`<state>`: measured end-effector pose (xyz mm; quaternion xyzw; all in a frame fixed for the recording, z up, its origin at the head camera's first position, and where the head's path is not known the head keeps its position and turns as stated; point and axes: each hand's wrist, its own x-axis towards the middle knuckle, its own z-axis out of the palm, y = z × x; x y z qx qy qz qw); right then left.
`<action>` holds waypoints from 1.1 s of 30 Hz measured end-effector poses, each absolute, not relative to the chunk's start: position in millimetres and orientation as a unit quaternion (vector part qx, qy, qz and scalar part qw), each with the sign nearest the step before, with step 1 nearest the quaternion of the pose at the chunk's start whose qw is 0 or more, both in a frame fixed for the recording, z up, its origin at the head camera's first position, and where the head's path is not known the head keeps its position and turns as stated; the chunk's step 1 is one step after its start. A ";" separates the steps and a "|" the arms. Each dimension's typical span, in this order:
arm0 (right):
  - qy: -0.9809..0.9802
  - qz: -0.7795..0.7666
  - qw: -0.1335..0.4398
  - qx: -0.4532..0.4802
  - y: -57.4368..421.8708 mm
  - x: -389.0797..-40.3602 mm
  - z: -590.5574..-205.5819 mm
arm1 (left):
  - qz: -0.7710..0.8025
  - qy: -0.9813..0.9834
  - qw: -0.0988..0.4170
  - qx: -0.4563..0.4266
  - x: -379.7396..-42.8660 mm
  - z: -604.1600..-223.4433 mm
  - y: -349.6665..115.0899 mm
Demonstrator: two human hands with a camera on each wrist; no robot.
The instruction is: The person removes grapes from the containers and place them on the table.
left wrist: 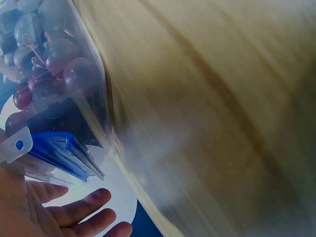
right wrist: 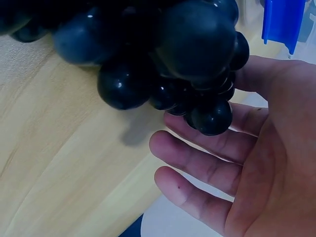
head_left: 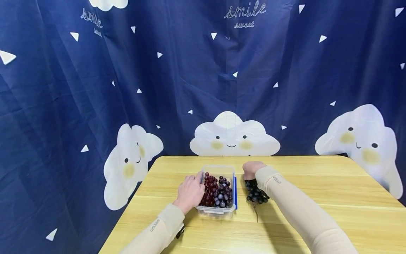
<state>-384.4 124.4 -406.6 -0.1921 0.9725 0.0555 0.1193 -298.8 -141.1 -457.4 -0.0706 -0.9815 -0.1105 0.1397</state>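
Note:
A clear plastic container (head_left: 215, 211) stands on the table, with a bunch of red grapes (head_left: 209, 190) and a bunch of dark purple grapes (head_left: 223, 194) side by side in it. My left hand (head_left: 190, 192) rests against the container's left side, its fingers fairly straight beside a blue-edged clip (left wrist: 61, 150). To the right of the container, my right hand (head_left: 253, 170) holds the far end of a bunch of black grapes (head_left: 256, 193). In the right wrist view, thumb and index finger go partly behind those grapes (right wrist: 192, 39), while the other fingers (right wrist: 197, 158) extend below.
A blue strip (head_left: 235, 194) runs along the container's right side. The bare stem (head_left: 255, 211) of the black bunch points toward the front of the wooden table (head_left: 317, 190). Behind the table hangs a dark blue curtain (head_left: 203, 84) printed with clouds.

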 end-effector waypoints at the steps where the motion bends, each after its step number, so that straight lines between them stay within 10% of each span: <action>1: 0.973 0.055 0.119 -0.192 124.7 -383.5 -406.4 | -0.109 -0.982 0.141 -0.070 -298.6 -457.4 -141.1; 33: 0.964 -0.051 0.011 -0.259 174.1 -356.3 -423.4 | -0.112 -0.981 0.142 -0.068 -302.1 -459.9 -144.6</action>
